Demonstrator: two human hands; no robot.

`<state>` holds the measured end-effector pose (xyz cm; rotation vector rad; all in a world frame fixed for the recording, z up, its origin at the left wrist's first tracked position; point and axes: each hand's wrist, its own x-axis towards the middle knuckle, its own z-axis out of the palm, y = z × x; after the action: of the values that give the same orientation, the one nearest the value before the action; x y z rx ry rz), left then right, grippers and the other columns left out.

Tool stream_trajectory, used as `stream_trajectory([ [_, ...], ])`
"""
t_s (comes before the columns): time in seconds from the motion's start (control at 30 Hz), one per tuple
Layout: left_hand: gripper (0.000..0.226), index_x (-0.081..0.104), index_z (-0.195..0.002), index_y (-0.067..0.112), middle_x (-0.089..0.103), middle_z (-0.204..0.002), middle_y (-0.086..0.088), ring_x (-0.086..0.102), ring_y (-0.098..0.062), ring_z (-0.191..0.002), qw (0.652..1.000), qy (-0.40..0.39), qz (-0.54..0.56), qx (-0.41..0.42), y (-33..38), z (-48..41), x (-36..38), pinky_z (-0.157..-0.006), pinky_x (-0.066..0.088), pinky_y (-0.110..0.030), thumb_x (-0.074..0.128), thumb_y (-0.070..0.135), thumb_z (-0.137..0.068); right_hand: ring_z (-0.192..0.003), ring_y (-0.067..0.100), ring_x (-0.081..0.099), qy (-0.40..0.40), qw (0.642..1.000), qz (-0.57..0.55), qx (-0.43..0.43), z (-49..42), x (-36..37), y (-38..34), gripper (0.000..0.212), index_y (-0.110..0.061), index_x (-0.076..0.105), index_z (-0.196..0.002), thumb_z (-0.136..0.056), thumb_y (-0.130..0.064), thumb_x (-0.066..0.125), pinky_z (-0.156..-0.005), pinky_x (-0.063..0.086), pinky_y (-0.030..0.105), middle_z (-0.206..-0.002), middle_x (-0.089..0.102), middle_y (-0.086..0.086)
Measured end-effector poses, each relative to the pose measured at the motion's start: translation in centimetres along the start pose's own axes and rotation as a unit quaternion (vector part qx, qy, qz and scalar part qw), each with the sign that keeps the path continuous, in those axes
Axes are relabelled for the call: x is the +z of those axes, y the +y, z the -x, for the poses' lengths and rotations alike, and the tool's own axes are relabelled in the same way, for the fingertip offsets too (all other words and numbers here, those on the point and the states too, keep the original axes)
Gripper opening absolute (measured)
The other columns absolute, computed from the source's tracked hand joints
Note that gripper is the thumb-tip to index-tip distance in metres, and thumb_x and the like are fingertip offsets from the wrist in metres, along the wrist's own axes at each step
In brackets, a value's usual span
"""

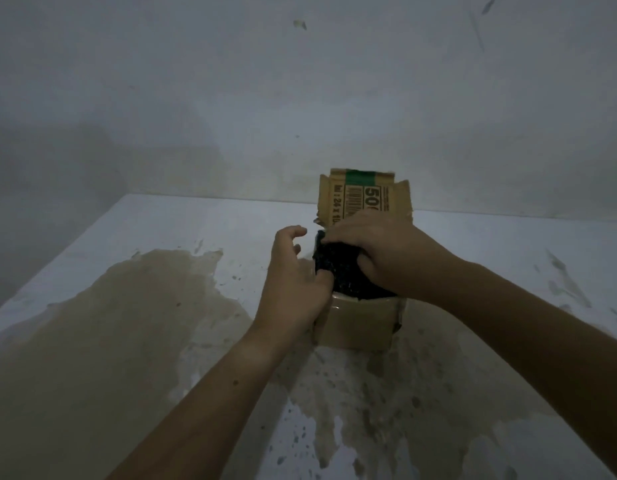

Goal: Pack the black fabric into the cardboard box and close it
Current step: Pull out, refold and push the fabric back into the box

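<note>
Head: right fingers (341, 237) around black fabric (338, 268)

**Much of the box out of sight**

The right hand (379, 251) covered part of the black fabric (338, 268) and the lower print on the rear flap (362, 195). The left hand (293, 282) hid the left wall of the cardboard box (359, 323). The fabric concealed the box's interior. Both forearms ran off the frame's edges.

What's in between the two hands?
The fabric, bunched in the open box. The left hand touches it with its thumb; the right hand grips it. The head view shows this.
</note>
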<state>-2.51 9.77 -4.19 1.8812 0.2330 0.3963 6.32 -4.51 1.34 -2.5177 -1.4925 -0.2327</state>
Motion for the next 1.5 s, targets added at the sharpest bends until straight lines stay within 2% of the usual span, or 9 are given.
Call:
stream_trajectory([
  [0.1,0.059,0.031,-0.133,0.035,0.036,-0.148,0.008,0.041,-0.012,-0.134,1.000,0.000,0.002,0.008,-0.1,0.1,0.2,-0.103,0.048,-0.037,0.062,0.008,-0.091,-0.126,0.027,0.046,-0.050,0.996,0.058,0.051,-0.3,-0.3,-0.3,0.052,-0.025,0.061,-0.129,-0.083,-0.003,0.054,-0.103,0.037,0.042,-0.130,0.061,0.002],
  [0.3,0.059,0.031,-0.135,0.031,0.036,-0.128,0.019,0.047,0.000,-0.110,0.999,-0.024,-0.008,0.027,-0.1,-0.6,-0.2,-0.064,0.046,-0.001,0.062,0.008,-0.091,-0.134,0.034,0.026,-0.139,0.978,0.132,0.082,-2.3,0.3,-0.9,0.051,-0.037,0.047,-0.138,-0.092,-0.016,0.051,-0.107,0.021,0.044,-0.141,0.046,0.008],
  [0.47,0.034,0.046,-0.112,0.025,0.049,-0.126,0.010,0.053,-0.006,-0.113,0.997,-0.032,-0.019,0.068,-0.1,-0.5,-0.2,-0.076,0.050,-0.010,0.058,0.003,-0.089,-0.138,0.035,0.022,-0.165,0.978,0.066,0.105,-2.3,1.0,-0.3,0.054,-0.036,0.042,-0.142,-0.093,-0.013,0.049,-0.109,0.022,0.046,-0.145,0.041,0.012],
  [0.57,0.017,0.058,-0.098,0.020,0.055,-0.118,0.008,0.053,-0.005,-0.106,0.990,-0.017,-0.081,0.113,-0.2,-0.6,-0.1,-0.090,0.048,-0.020,0.056,0.006,-0.088,-0.144,0.031,0.018,-0.090,0.986,-0.042,0.131,-0.4,0.2,0.0,0.065,-0.036,0.049,-0.138,-0.085,0.002,0.049,-0.114,0.024,0.045,-0.154,0.030,0.011],
  [0.7,0.023,0.066,-0.092,0.019,0.057,-0.104,0.008,0.054,0.001,-0.094,0.985,-0.026,-0.113,0.127,0.2,-1.5,-0.9,-0.078,0.040,-0.010,0.044,0.012,-0.098,-0.122,0.025,0.045,0.077,0.985,-0.020,0.153,3.1,-1.4,1.5,0.051,-0.025,0.063,-0.124,-0.078,-0.003,0.059,-0.101,0.038,0.039,-0.126,0.061,0.006],
  [1.03,0.049,0.050,-0.128,0.023,0.045,-0.114,-0.007,0.056,-0.017,-0.079,0.934,-0.175,-0.309,0.033,3.2,-5.1,-1.2,-0.055,0.042,-0.019,0.063,0.011,-0.083,-0.137,0.026,0.024,-0.118,0.983,0.075,0.121,2.0,-1.6,1.0,0.070,-0.039,0.047,-0.137,-0.077,-0.005,0.059,-0.107,0.020,0.037,-0.145,0.045,-0.006],
  [1.27,0.067,0.034,-0.148,0.038,0.033,-0.145,-0.008,0.051,-0.027,-0.118,0.884,-0.273,-0.380,0.013,4.1,-5.4,-0.7,-0.086,0.044,-0.026,0.049,0.009,-0.089,-0.141,0.029,0.012,-0.261,0.951,0.063,0.154,0.3,-2.1,1.3,0.075,-0.041,0.030,-0.146,-0.083,-0.017,0.061,-0.115,0.007,0.041,-0.151,0.029,0.004],
  [1.4,0.064,0.034,-0.150,0.036,0.051,-0.131,-0.008,0.060,-0.023,-0.101,0.841,-0.309,-0.444,-0.008,5.1,-5.9,-0.4,-0.082,0.055,-0.033,0.045,0.017,-0.090,-0.132,0.028,0.031,-0.171,0.969,-0.005,0.176,2.0,-1.8,1.8,0.067,-0.042,0.042,-0.139,-0.079,-0.019,0.062,-0.109,0.025,0.037,-0.142,0.039,0.003],
  [1.5,0.067,0.026,-0.155,0.030,0.045,-0.145,-0.008,0.054,-0.023,-0.119,0.819,-0.316,-0.479,-0.011,5.5,-6.3,0.1,-0.086,0.047,-0.025,0.045,0.016,-0.093,-0.102,0.018,0.052,-0.004,0.994,0.013,0.104,4.9,-2.2,2.3,0.030,-0.034,0.063,-0.107,-0.078,-0.041,0.061,-0.091,0.043,0.038,-0.105,0.061,-0.009],
])
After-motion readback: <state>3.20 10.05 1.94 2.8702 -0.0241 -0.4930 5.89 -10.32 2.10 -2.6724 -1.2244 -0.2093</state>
